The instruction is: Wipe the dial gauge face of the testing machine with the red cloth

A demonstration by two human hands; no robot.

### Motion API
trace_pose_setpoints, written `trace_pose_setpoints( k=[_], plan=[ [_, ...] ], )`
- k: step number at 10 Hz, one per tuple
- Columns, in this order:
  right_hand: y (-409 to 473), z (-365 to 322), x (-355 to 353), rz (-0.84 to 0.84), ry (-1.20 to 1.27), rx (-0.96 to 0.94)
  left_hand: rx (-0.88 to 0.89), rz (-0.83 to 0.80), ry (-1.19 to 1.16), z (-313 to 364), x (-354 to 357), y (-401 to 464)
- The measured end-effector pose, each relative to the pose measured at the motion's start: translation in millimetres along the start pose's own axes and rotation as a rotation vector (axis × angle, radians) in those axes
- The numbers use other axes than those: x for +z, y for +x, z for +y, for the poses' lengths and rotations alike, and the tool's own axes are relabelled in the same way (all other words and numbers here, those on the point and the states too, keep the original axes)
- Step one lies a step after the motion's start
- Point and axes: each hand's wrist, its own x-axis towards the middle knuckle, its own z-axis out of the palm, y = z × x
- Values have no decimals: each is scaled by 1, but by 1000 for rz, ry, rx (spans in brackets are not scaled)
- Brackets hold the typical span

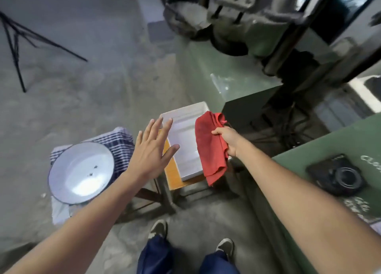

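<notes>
While the right hand [225,138] is closed on the crumpled red cloth [210,148], which hangs above the white rectangular tray [185,117], the left hand [151,150] is spread flat and empty. No dial gauge face shows in the head view; bunching the cloth into a pad first would likely wipe better.

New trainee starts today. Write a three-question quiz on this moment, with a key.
1. True or false: the right hand grips the crumpled red cloth.
2. The open left hand hovers with fingers spread. What does it hold?
A. the round white enamel basin
B. nothing
C. the blue-and-white checked towel
3. Fill in: the rectangular white tray rests on a ____ wooden stool.

Key: 1 true; 2 B; 3 yellow.
</notes>
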Motion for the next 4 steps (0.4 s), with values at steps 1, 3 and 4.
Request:
trace_pose_setpoints(
  k=[1,3,4],
  plan=[
    [54,16,37,-28,-74,-13,-24,4,-40,-31,18,-3],
    [125,65,75,64,-353,-58,-11,-8,-17,-68,49,10],
    [127,68,71,140,-558,-92,18,-26,12,-69,51,18]
  ],
)
